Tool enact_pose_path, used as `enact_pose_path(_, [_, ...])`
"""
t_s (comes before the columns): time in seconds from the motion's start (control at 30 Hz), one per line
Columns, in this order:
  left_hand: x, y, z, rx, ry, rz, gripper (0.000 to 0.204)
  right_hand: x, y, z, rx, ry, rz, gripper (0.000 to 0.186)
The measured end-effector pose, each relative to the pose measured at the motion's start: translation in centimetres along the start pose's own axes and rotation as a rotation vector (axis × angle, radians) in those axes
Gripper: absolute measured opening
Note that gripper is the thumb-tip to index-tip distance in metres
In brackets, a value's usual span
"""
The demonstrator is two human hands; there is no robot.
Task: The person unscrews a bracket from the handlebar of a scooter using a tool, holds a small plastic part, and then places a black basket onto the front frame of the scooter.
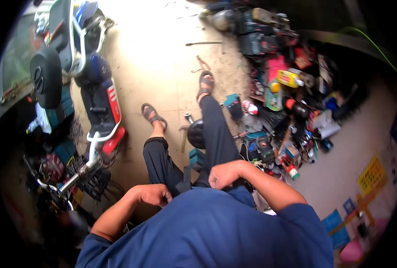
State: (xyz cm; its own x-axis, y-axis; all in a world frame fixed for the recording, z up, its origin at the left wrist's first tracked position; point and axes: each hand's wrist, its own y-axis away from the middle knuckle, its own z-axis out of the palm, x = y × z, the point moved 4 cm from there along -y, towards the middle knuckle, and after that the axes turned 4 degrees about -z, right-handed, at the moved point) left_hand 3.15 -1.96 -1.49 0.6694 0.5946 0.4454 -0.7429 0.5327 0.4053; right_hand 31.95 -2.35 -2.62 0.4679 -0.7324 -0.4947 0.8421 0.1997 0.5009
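My left hand [156, 195] is at my waist with its fingers curled in, next to the top of my dark trousers [162, 156]. Over my other thigh, my right hand [224, 174] makes a fist close to the hem of my blue shirt [207, 223]. What either hand holds, if anything, is hidden. Between my legs, a hammer [183, 139] lies on the floor beside a round black object [196, 134], partly covered by my right leg. A teal and dark block-shaped item [197, 158] sits nearer to me.
A white-framed electric scooter [103, 100] stands on the left. Heaped along the right are tools and containers, among them a yellow bottle [289, 78] and a teal-topped box [234, 106]. A thin rod [203, 43] lies on the pale floor [162, 76] ahead.
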Motion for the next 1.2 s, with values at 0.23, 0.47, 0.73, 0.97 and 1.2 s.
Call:
enact_pose_path(0.23, [-10.3,-9.4,-23.3,0.585,-0.134,-0.184,0.038,-3.4,-7.9,-18.2,0.361,0.037,0.022,0.021])
enact_pose_path(0.47, [-19.6,-29.5,-40.7,0.841,-0.858,-0.333,0.103,-2.5,-11.3,-38.5,1.321,-0.2,-0.091,0.019])
enact_pose_path(0.73, [-23.8,-37.4,-50.1,0.317,-0.775,-0.274,0.094,-10.1,-12.3,-43.4,1.305,0.724,0.044,0.034])
enact_pose_path(0.97, [-20.7,-33.7,-59.7,0.078,-0.695,-0.324,0.077,-10.4,-11.0,-38.5,1.394,1.159,-0.164,0.04])
enact_pose_path(1.2, [-8.0,-16.7,-69.7,0.929,-1.286,-0.185,0.092,-6.1,-11.7,-33.0,1.449,1.332,-0.541,0.026])
